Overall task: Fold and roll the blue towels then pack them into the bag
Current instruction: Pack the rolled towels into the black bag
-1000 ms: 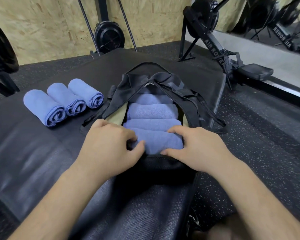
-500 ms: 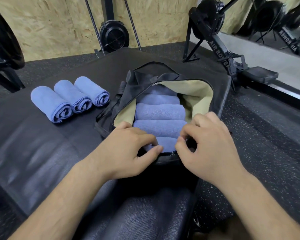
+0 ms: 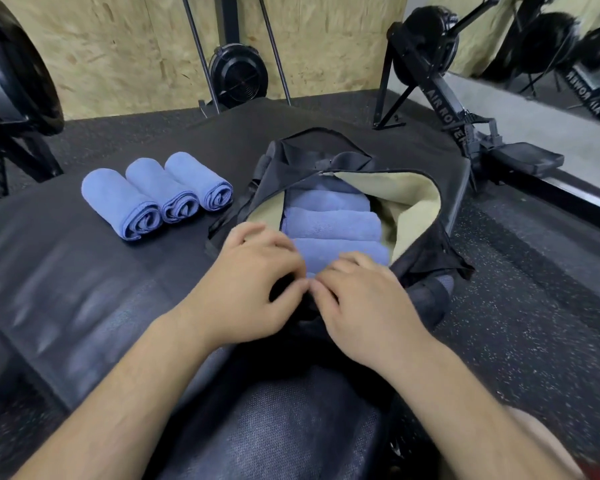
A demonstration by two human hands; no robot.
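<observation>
**Three rolled blue terry towels (image 3: 161,194) lie left of the open black fabric bag (image 3: 423,251)**

The three rolls sit side by side and touching on the dark padded mat (image 3: 84,289). Their spiral ends face the camera, and they are well apart from both hands.

To their right, the left hand (image 3: 253,289) sits at the near rim of the bag with its fingers curled. Its thumb tip reaches across and all but meets the fingertips of the other hand. Dark fabric shows in the hook between thumb and forefinger, but the blur hides whether the hand pinches that fabric or only rests against it, so I cannot tell.

The bag lies unzipped on the mat, with its pale cream lining (image 3: 406,199) turned outward along the far and right sides. Inside it a row of packed blue towel rolls (image 3: 331,225) lies crosswise, one behind the other and touching. Three show plainly and another is half hidden at the far end. The nearest roll is partly covered by the knuckles of both hands.

The right hand (image 3: 364,303) is at the same near rim, just beside the left hand, with its fingers curled downward. What lies under those fingers is hidden by the hand itself, so I cannot tell whether it grips anything.

Further right, off the mat, a black rowing machine lettered "AIR ROWER" (image 3: 445,105) stands on the speckled rubber floor (image 3: 534,306).
</observation>
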